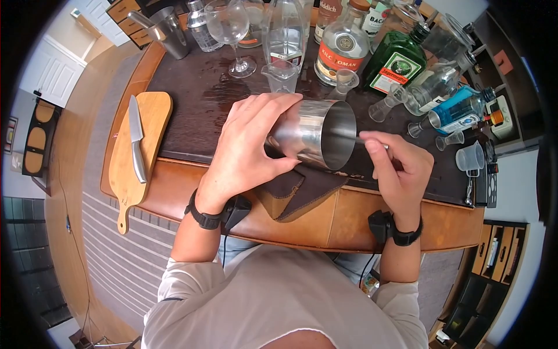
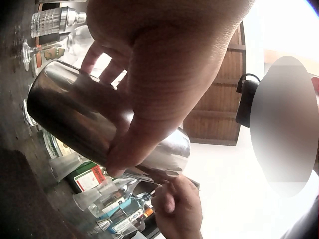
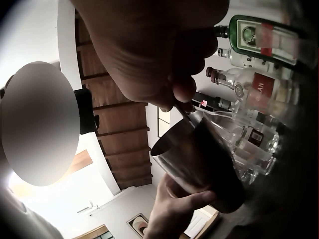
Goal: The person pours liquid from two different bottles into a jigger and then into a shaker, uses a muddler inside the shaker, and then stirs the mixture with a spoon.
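Note:
My left hand [image 1: 244, 142] grips a shiny metal shaker tin [image 1: 305, 131] round its side, thumb below and fingers over the top. The tin is tilted, its open mouth facing my right hand [image 1: 402, 168]. In the right wrist view, the fingers and thumb of that right hand pinch a thin metal rod [image 3: 183, 115] that slants into the mouth of the tin. Its far end is hidden inside the tin. Below the tin, a dark folded cloth [image 1: 285, 195] with a tan side hangs over the front edge of the table.
At the left, a knife [image 1: 137, 139] lies on a wooden cutting board [image 1: 157, 107]. Bottles, among them a green one [image 1: 397, 61], stand along the back and right. A stemmed glass [image 1: 241, 68], a small beaker [image 1: 280, 75] and several jiggers [image 1: 386, 106] stand nearer.

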Demonstrator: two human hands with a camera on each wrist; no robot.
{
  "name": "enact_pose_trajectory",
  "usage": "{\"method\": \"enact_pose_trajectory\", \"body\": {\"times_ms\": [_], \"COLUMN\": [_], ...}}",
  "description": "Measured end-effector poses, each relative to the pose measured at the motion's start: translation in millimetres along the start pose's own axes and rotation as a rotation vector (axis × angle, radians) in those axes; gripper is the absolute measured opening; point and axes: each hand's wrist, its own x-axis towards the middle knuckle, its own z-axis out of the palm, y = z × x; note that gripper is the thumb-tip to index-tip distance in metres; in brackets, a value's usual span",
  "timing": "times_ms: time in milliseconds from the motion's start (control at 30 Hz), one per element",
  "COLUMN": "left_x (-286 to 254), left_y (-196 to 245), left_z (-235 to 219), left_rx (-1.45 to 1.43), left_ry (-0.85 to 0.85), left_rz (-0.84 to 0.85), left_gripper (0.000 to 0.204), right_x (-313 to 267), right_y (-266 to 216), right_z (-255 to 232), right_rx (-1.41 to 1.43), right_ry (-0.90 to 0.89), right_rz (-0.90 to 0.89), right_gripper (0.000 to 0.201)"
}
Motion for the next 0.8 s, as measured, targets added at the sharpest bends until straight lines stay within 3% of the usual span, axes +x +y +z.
{"method": "enact_pose_trajectory", "body": {"times_ms": [200, 300, 400, 500, 633, 733, 800], "left_x": [0.1, 0.4, 0.2, 0.1, -0.2, -2.3, -3.0], "left_y": [0.7, 0.7, 0.7, -0.2, -4.9, -6.1, -6.6], "left_z": [0.0, -0.4, 0.1, 0.0, 0.2, -2.4, -5.1], "left_rx": [0.004, 0.007, 0.002, -0.004, -0.006, -0.041, -0.063], "left_ry": [-0.008, -0.01, -0.004, -0.006, -0.008, 0.026, 0.039], "left_rz": [-0.005, -0.006, -0.002, -0.002, 0.016, 0.037, 0.049], "left_gripper": [0.092, 0.091, 0.091, 0.09, 0.09, 0.089, 0.089], "right_x": [-1.1, 0.2, -0.4, 0.4, 3.4, 2.7, 6.1], "right_y": [-2.9, -3.2, -3.8, -2.0, -5.0, -0.9, 0.6], "right_z": [-4.2, -1.0, -6.6, -0.4, -8.8, -2.8, -12.0], "right_rx": [0.019, 0.012, 0.024, -0.003, -0.036, 0.068, 0.103], "right_ry": [-0.063, -0.003, -0.079, 0.003, -0.12, -0.098, -0.21], "right_rz": [-0.016, 0.035, -0.023, -0.019, -0.118, -0.142, -0.158], "right_gripper": [0.007, 0.007, 0.007, 0.007, 0.008, 0.014, 0.037]}}
